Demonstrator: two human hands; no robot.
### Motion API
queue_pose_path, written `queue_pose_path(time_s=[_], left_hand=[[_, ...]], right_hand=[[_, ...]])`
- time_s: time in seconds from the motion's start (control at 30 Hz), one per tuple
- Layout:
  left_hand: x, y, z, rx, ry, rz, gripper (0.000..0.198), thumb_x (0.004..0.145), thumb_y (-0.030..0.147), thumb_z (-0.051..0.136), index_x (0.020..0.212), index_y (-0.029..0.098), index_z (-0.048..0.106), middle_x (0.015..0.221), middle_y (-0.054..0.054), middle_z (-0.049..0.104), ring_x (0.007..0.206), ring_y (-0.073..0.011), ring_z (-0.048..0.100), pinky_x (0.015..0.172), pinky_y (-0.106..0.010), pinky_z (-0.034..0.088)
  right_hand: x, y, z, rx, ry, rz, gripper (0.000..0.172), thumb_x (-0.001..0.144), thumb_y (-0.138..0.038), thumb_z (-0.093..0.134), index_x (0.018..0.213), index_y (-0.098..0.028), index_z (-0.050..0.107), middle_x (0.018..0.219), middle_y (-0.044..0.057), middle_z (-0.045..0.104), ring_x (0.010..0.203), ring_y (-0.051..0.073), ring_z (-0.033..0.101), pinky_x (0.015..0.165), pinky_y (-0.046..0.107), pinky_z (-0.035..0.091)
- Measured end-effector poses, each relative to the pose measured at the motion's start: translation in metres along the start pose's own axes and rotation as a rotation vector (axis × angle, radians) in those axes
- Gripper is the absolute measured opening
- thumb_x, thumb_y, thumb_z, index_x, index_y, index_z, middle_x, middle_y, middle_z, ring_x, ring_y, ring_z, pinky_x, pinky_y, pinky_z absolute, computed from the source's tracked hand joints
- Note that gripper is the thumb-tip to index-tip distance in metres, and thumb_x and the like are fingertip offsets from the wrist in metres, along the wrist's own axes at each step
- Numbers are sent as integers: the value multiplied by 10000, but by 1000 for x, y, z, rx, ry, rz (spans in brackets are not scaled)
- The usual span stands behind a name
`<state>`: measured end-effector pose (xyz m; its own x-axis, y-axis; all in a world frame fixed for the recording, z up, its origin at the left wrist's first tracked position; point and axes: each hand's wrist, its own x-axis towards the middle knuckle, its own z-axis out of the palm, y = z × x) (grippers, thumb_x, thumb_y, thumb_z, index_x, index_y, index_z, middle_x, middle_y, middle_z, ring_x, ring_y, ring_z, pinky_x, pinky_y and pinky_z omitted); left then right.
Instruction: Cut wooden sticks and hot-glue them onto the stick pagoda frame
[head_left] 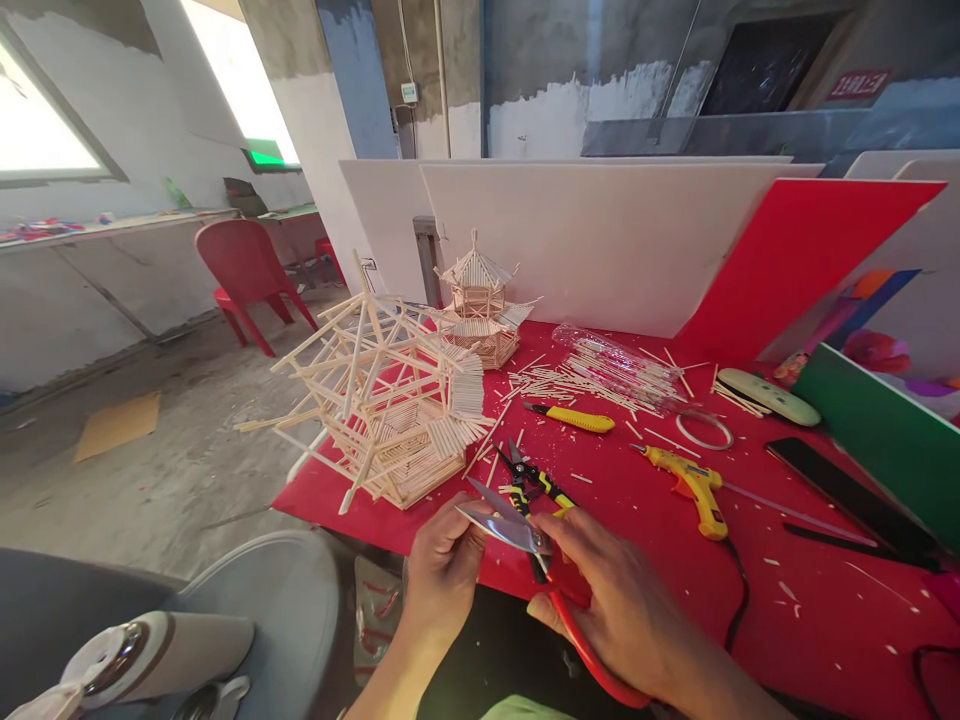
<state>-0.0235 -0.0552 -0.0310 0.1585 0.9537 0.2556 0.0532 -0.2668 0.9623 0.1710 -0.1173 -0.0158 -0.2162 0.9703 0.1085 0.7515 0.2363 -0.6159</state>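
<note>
Red-handled scissors (504, 527) are in my right hand (626, 590), with the blades apart and pointing left. My left hand (444, 565) is closed in a pinch right at the blade tips; whatever its fingers hold is hidden. Just beyond my hands, black-and-yellow pruning snips (529, 478) lie on the red tabletop (615, 525). A half-built pavilion model of thin wooden sticks (409, 465) stands ahead of my left hand, its roof frame partly covered. Behind it rises a more complete stick pagoda (478, 290).
Loose sticks (577, 375) spill from a plastic bag. A yellow utility knife (577, 418), a tape roll (703, 430), a corded glue gun (694, 485) and a phone (832, 490) lie to the right. White boards (600, 240) stand behind; a flask (172, 650) lies on a grey stool (292, 590).
</note>
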Motion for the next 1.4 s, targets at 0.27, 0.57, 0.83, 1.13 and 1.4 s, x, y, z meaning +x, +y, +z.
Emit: queue_pose_path(time_s=[0.27,0.57,0.83,1.13,1.4], left_hand=[[2,10,-2,95,-63,54,181,872,220,613,746,220,744,691,-16,610,648,-163,567,619,-242,429],[-1,2,-3,9,-89,21,201,890,318,596,778,217,730,678,-21,596,550,-145,482,575,-258,424],[4,3,-6,-11,-213,68,216,914,269,557,752,213,688,683,-21,571,666,-171,539,628,-262,418],[4,7,-6,80,-236,44,301,921,300,540,649,185,596,647,-10,528,607,-146,475,576,-245,364],[7,5,-8,-59,-343,-47,215,900,296,566,732,180,634,684,-18,584,614,-142,499,577,-239,387]], right_hand=[[1,3,3,29,-17,7,449,885,-369,606,1308,-245,517,1085,82,634,942,228,636,796,337,510],[-2,6,-1,24,12,-16,465,816,-308,669,1261,-272,539,1065,69,639,929,226,640,762,317,513],[-3,0,-15,57,-93,9,435,833,-324,661,1242,-278,520,1073,49,611,941,217,618,784,321,503],[-4,9,-7,33,-94,16,368,883,-398,622,1220,-270,548,983,40,647,862,211,635,759,314,490],[-5,9,-18,17,-104,-16,487,824,-334,694,1274,-262,523,1077,59,618,966,228,620,784,318,501]])
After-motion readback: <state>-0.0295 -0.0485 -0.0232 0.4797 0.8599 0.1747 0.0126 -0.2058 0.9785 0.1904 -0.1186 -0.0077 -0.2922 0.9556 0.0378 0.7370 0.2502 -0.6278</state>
